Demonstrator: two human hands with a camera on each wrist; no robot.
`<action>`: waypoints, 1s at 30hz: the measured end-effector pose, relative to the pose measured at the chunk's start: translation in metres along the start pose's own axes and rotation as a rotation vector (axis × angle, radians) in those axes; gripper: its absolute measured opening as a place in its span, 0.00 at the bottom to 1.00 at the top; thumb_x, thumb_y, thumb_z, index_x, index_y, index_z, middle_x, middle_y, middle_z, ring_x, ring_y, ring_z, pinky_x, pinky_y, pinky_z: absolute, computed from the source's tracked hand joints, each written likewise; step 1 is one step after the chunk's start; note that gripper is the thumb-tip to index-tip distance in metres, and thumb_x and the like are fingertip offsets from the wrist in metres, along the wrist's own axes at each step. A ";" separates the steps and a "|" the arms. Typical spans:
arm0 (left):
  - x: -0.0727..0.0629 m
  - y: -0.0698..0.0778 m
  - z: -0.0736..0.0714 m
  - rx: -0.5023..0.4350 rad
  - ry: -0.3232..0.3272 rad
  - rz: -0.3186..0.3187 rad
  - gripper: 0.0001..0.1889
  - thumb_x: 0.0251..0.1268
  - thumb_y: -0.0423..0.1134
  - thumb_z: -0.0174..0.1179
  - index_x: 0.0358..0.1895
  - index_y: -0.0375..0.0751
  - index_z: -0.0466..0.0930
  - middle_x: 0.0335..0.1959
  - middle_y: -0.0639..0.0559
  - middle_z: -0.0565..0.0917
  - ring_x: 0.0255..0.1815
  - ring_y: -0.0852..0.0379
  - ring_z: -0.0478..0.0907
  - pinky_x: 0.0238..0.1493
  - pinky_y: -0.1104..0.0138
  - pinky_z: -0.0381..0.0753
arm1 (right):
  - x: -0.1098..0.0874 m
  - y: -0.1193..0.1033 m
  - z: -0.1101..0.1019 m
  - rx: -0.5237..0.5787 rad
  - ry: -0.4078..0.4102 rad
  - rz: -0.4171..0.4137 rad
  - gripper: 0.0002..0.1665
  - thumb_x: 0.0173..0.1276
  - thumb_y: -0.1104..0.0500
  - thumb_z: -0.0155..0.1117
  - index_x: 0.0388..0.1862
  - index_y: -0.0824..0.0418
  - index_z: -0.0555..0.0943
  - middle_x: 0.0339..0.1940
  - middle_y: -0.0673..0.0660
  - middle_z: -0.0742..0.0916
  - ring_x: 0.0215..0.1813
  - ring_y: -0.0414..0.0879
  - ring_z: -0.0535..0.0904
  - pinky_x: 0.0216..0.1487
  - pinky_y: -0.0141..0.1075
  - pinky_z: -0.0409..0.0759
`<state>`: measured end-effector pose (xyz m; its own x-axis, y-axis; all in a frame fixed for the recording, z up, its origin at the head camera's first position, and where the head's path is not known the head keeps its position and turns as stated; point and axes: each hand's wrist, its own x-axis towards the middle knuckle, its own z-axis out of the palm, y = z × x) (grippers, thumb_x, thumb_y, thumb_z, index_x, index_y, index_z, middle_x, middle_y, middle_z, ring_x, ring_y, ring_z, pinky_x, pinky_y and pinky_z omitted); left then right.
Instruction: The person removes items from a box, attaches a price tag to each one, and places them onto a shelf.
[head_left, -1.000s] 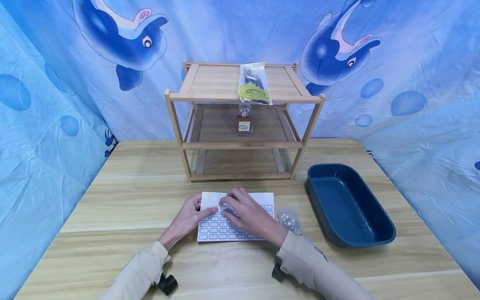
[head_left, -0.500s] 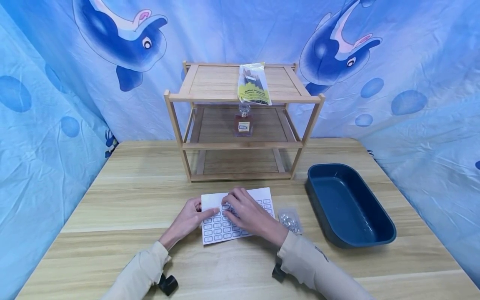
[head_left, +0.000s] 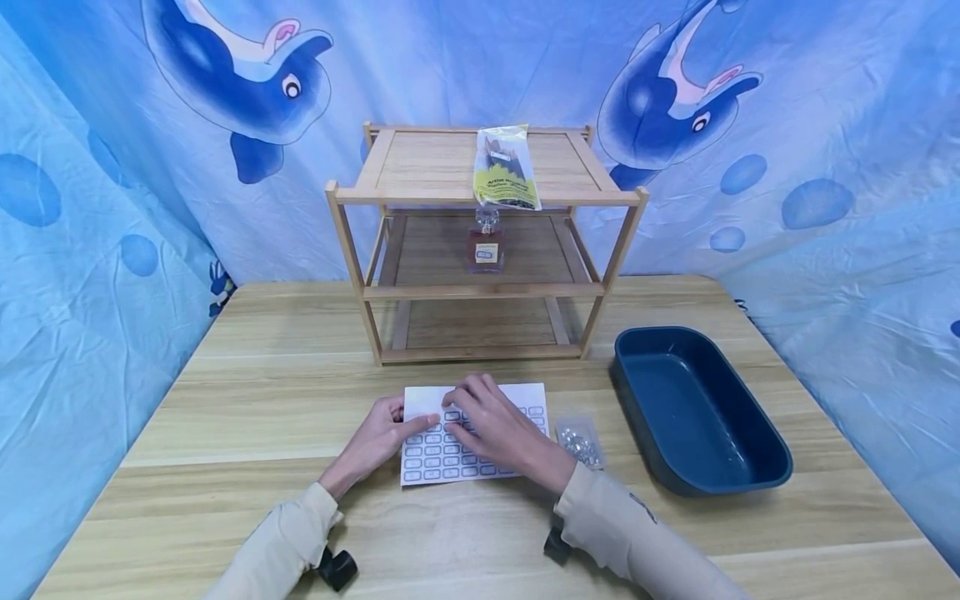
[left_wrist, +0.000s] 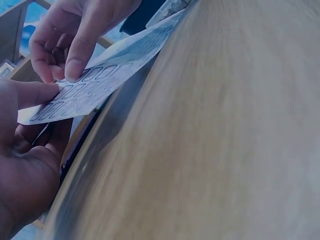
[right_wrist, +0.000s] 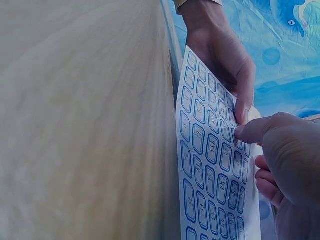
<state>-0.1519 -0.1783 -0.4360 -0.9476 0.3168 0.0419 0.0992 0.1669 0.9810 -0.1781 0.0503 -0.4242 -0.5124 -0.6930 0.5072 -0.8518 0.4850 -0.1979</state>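
A white sheet of blue-bordered labels point(head_left: 442, 462) with handwritten marks lies between both hands. My left hand point(head_left: 378, 433) grips its left part, thumb on top and fingers underneath, as the left wrist view shows. That left end is raised off the table there. Bent over the upper rows, my right hand point(head_left: 491, 425) brings its thumb point(left_wrist: 77, 62) and fingertips right to the labels, close beside the left thumb point(right_wrist: 244, 100). I cannot tell whether a label is pinched between them. Just right of the sheet lies a small clear bag point(head_left: 580, 442) of shiny pieces.
A deep blue-green basin point(head_left: 693, 408) stands at the right. Behind the hands rises a three-tier wooden rack point(head_left: 487, 290), with a printed pouch point(head_left: 506, 171) on top and a perfume bottle point(head_left: 486, 246) on its middle shelf. Blue dolphin-print curtains enclose the table point(head_left: 285, 375).
The label sheet first tilted, its right side swinging up and away, then came back nearly level. Both hands stay almost in place on it.
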 end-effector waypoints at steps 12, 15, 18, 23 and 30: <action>0.001 0.000 0.002 -0.037 -0.015 -0.013 0.18 0.75 0.33 0.61 0.57 0.18 0.77 0.43 0.33 0.88 0.38 0.52 0.88 0.41 0.65 0.87 | 0.000 -0.002 -0.003 0.002 0.007 0.002 0.17 0.70 0.56 0.73 0.53 0.59 0.82 0.51 0.57 0.81 0.55 0.49 0.76 0.55 0.35 0.81; 0.000 0.000 0.002 -0.041 -0.011 -0.023 0.18 0.75 0.33 0.61 0.57 0.18 0.77 0.43 0.33 0.88 0.38 0.52 0.88 0.42 0.65 0.86 | 0.000 -0.002 -0.003 -0.004 0.011 -0.006 0.16 0.69 0.56 0.74 0.53 0.59 0.82 0.51 0.56 0.81 0.55 0.49 0.77 0.54 0.35 0.81; 0.000 0.000 0.002 -0.042 -0.005 -0.029 0.19 0.75 0.33 0.61 0.57 0.18 0.76 0.43 0.33 0.88 0.39 0.52 0.88 0.42 0.65 0.86 | 0.000 -0.002 -0.003 -0.004 0.016 -0.013 0.16 0.69 0.57 0.74 0.53 0.59 0.82 0.51 0.56 0.81 0.55 0.49 0.77 0.56 0.35 0.81; -0.001 0.001 0.004 -0.057 -0.001 -0.033 0.19 0.74 0.33 0.61 0.57 0.16 0.75 0.43 0.32 0.87 0.38 0.53 0.88 0.41 0.64 0.87 | 0.000 -0.001 -0.002 -0.008 0.024 -0.032 0.16 0.69 0.58 0.74 0.52 0.60 0.82 0.50 0.55 0.83 0.55 0.49 0.78 0.59 0.36 0.79; 0.000 0.001 0.006 -0.054 -0.004 -0.021 0.19 0.75 0.33 0.61 0.57 0.16 0.75 0.41 0.33 0.87 0.36 0.55 0.88 0.39 0.65 0.87 | 0.001 -0.001 -0.002 -0.016 0.030 -0.043 0.15 0.69 0.59 0.73 0.51 0.62 0.81 0.49 0.55 0.84 0.54 0.48 0.80 0.60 0.35 0.79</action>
<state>-0.1501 -0.1725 -0.4359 -0.9479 0.3179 0.0203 0.0626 0.1234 0.9904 -0.1773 0.0502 -0.4222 -0.4718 -0.6974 0.5395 -0.8710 0.4639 -0.1620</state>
